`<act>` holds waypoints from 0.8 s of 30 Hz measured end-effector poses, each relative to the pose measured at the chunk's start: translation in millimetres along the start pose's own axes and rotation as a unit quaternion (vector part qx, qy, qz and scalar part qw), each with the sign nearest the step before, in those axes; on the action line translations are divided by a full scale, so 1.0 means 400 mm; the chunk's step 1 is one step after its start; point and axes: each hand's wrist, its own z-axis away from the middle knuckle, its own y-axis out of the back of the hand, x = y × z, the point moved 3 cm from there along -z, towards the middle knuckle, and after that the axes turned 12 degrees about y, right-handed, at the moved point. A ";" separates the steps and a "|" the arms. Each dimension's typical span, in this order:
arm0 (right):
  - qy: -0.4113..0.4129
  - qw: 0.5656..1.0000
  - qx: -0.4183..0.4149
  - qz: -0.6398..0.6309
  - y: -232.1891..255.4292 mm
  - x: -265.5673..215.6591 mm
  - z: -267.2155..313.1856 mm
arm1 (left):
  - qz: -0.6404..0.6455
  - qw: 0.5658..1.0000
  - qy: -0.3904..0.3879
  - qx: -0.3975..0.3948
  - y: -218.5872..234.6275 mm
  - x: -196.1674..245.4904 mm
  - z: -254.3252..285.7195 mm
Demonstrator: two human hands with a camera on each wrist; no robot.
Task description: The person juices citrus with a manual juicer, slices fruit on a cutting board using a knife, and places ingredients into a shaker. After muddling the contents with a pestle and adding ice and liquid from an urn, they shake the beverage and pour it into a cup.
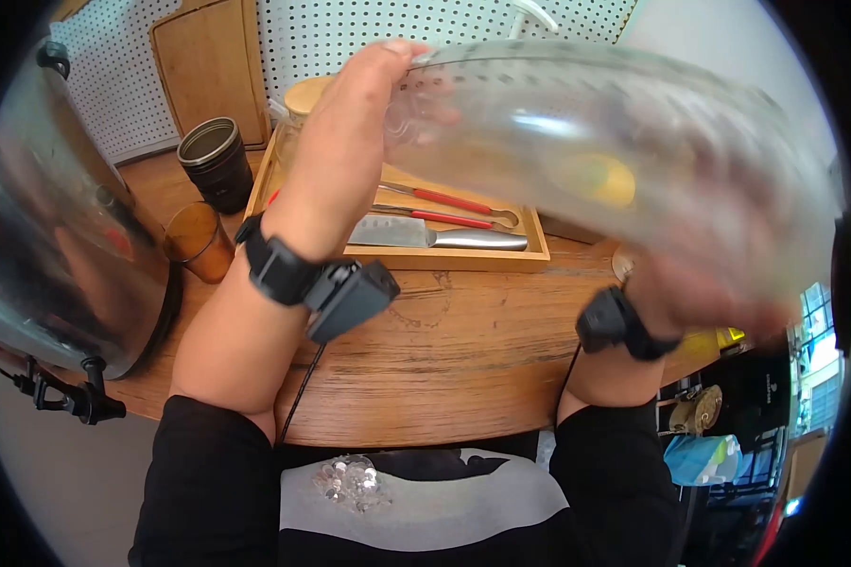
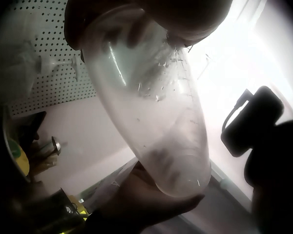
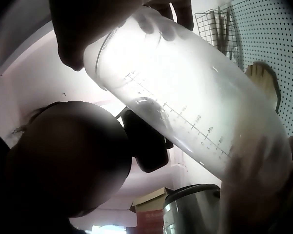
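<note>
A large clear measuring container (image 1: 539, 123), rounded and printed with a graduated scale, is held up above the table, tilted on its side. My left hand (image 1: 342, 142) grips one end, its fingers showing through the wall. At the opposite end my right hand (image 1: 704, 274) holds the container, partly hidden behind it and blurred. From the right wrist, scale lines run along the container (image 3: 180, 102), with the left hand (image 3: 256, 190) wrapped about the far end. Seen from the left wrist, the right hand (image 2: 146, 195) supports the lower end of the container (image 2: 141, 107).
Behind the hands a wooden tray (image 1: 444, 259) bears a knife (image 1: 477, 239) and red-handled tongs (image 1: 449, 200). To the left stand a shiny metal appliance (image 1: 66, 246), an amber glass (image 1: 199, 248) and a black cup (image 1: 219, 175). A pegboard (image 1: 350, 38) lines the back.
</note>
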 end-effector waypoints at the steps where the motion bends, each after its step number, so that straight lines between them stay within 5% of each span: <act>1: -0.018 0.988 0.133 0.073 -0.022 0.059 -0.002 | 0.000 1.000 -0.001 0.002 0.008 -0.009 -0.007; 2: -0.037 0.953 0.263 0.145 -0.022 0.082 0.006 | -0.027 0.998 0.039 0.039 0.016 -0.022 -0.013; 3: -0.038 0.954 0.262 0.143 0.000 0.067 0.008 | -0.055 0.993 0.079 0.075 0.021 -0.032 -0.017; 5: -0.029 0.958 0.139 -0.250 0.052 0.019 0.011 | -0.067 0.994 0.060 0.059 -0.015 -0.003 0.016; 6: -0.031 0.958 0.140 -0.249 0.073 0.011 0.019 | -0.049 0.998 0.011 0.024 -0.039 0.020 0.037; 8: 0.019 0.974 0.160 -0.161 0.121 -0.012 0.043 | -0.017 0.998 -0.055 -0.039 -0.071 0.053 0.065; 12: 0.140 0.972 0.188 0.013 0.164 -0.049 0.065 | -0.005 0.999 -0.029 -0.021 -0.027 0.013 0.021; 14: 0.008 0.957 0.243 0.158 -0.025 0.046 -0.010 | -0.044 0.999 0.012 0.025 -0.008 -0.007 0.002; 15: 0.007 0.958 0.242 0.155 0.011 0.040 -0.007 | -0.083 0.993 0.054 0.070 -0.001 -0.014 -0.002; 16: -0.013 0.983 0.175 -0.053 0.064 0.037 -0.004 | -0.076 0.994 0.047 0.059 -0.008 -0.011 0.001; 17: -0.033 0.960 0.100 -0.259 0.059 0.031 -0.008 | -0.077 0.994 0.047 0.062 -0.020 -0.003 0.016; 19: -0.029 0.953 0.146 -0.265 0.062 -0.024 0.023 | -0.075 0.996 -0.048 -0.015 -0.059 0.029 0.052; 23: 0.073 0.993 -0.048 -0.082 0.069 -0.074 0.024 | -0.071 0.991 -0.090 -0.068 -0.059 0.040 0.049; 24: 0.101 0.989 -0.098 -0.036 0.063 -0.080 0.023 | -0.061 0.996 -0.051 -0.039 -0.033 0.014 0.022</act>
